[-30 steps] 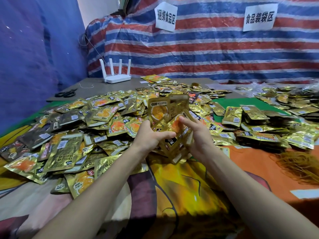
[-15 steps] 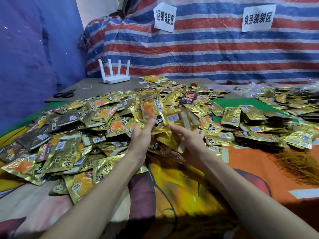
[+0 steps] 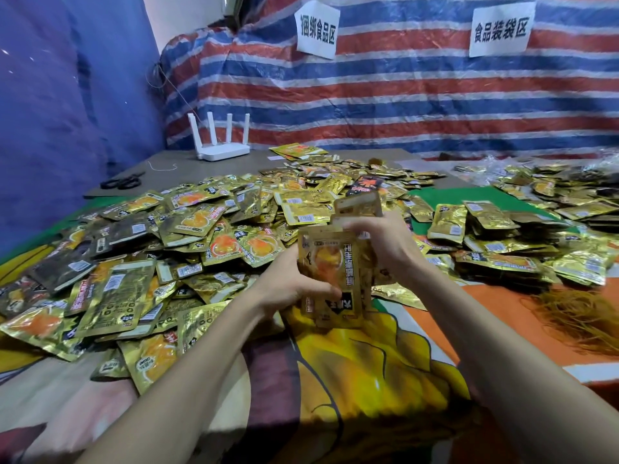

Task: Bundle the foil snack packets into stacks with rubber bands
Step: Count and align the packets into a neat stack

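On my screen, the left hand (image 3: 294,291) grips the lower left edge of a small upright stack of gold foil snack packets (image 3: 335,266). Its thumb lies across the front face and its fingers are curled behind. The right hand (image 3: 385,244) closes over the top right corner of the same stack, with the fingers bent down on the upper edges. Both hands hold this stack just right of the centre of the frame, over the colourful printed cloth (image 3: 368,380). I cannot tell if its bottom edge rests on the cloth. One packet at the back (image 3: 358,205) stands higher than the others, so the edges are not level. I see no band around the stack.

I judge that the step in hand is the gathering and squaring of one stack, before the binding. To the left spreads the big heap of loose gold packets (image 3: 201,236), so I think much work remains. The tangle of tan rubber bands (image 3: 582,316) lies at the right edge of the frame, well apart from the hands.

The next move, as I judge it, calls first for pushing the high packet down. Then the left hand alone must pinch the stack firmly, because the foil is probably slippery, while the right hand goes free to fetch a band.
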The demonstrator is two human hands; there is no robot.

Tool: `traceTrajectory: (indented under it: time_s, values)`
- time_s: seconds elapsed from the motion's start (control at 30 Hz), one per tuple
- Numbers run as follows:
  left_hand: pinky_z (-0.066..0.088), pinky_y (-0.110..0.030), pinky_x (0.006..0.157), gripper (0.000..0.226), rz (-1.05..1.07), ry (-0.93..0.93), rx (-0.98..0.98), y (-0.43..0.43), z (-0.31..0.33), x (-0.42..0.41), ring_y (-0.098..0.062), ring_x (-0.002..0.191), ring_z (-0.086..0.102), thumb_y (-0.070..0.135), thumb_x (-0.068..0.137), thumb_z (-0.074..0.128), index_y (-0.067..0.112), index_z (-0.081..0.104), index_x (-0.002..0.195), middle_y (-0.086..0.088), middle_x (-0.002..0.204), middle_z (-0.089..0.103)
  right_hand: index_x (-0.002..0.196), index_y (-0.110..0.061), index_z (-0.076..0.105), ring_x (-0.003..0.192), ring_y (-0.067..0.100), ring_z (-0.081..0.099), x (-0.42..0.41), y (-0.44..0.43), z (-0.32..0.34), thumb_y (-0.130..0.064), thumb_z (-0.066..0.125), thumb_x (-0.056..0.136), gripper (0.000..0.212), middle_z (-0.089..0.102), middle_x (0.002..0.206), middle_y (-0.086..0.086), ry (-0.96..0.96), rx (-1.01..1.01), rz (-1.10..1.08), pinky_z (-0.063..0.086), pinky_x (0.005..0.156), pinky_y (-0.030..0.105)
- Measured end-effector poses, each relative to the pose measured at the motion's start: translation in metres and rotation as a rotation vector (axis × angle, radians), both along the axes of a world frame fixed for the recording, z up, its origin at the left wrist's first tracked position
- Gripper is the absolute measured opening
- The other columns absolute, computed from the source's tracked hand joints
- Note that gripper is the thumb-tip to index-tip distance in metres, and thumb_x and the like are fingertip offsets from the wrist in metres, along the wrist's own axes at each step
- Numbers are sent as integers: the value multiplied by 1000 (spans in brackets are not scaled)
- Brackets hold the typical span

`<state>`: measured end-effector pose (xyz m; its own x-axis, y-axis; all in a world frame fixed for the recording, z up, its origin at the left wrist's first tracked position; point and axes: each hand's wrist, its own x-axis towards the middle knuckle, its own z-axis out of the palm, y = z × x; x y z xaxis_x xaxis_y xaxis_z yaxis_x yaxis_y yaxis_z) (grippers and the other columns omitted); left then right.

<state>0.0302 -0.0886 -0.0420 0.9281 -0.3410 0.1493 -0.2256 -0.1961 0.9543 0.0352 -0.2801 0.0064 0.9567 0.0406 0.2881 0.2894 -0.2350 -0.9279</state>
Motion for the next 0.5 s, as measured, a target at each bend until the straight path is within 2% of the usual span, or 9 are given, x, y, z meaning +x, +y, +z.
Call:
traceTrajectory:
  time_s: [0.1,0.17,0.23,0.3,0.33,0.4,0.47,0.5]
  values:
    - [56,-19,70,50,20,-57,28,0,1,-1,-11,88,74,8,65,92,18,67,107,6,94,78,79,-7,74,70,22,68,-1,7,7,-36,67,84,30,73,75,0,2,-48,-110,54,73,39]
    - [58,-23,68,48,51,-82,-28,0,2,-3,-15,87,75,5,64,93,22,67,102,6,92,78,77,-19,76,87,30,72,0,11,10,-58,67,76,41,78,87,4,29,8,-162,55,86,45]
    - [61,-32,67,47,61,-70,-114,-2,2,-6,-21,86,76,1,63,92,21,69,99,0,93,78,97,-26,78,103,32,70,-1,16,12,-78,66,62,64,77,106,7,134,78,-140,52,98,52]
    - [59,-33,60,36,57,9,-229,-5,2,-8,-25,79,76,2,62,91,14,74,92,-8,90,78,120,-23,72,116,35,65,2,16,10,-83,65,63,83,70,124,11,260,220,-14,45,107,56]
    - [58,-32,57,32,70,64,-304,-6,2,-7,-26,74,75,5,59,91,10,76,86,-10,86,78,121,-18,72,114,36,65,3,14,5,-79,66,71,78,70,123,14,278,327,62,45,108,56]
    - [56,-32,52,31,154,158,-444,-7,4,-4,-25,65,73,10,55,89,4,74,81,-11,77,75,110,-17,76,106,34,68,-1,16,-9,-64,68,82,55,74,114,13,285,494,136,49,104,54]
    - [58,-38,57,24,224,184,-517,-8,4,-4,-28,68,73,6,67,85,1,72,87,-13,79,75,102,-21,78,108,30,69,-4,24,-29,-53,77,77,40,77,109,4,250,428,78,52,99,50]
    - [59,-39,62,20,236,156,-489,-9,3,-6,-28,72,74,5,73,83,1,73,90,-13,83,76,101,-22,78,107,28,71,-7,29,-37,-47,80,77,35,78,106,0,219,383,35,55,95,46]
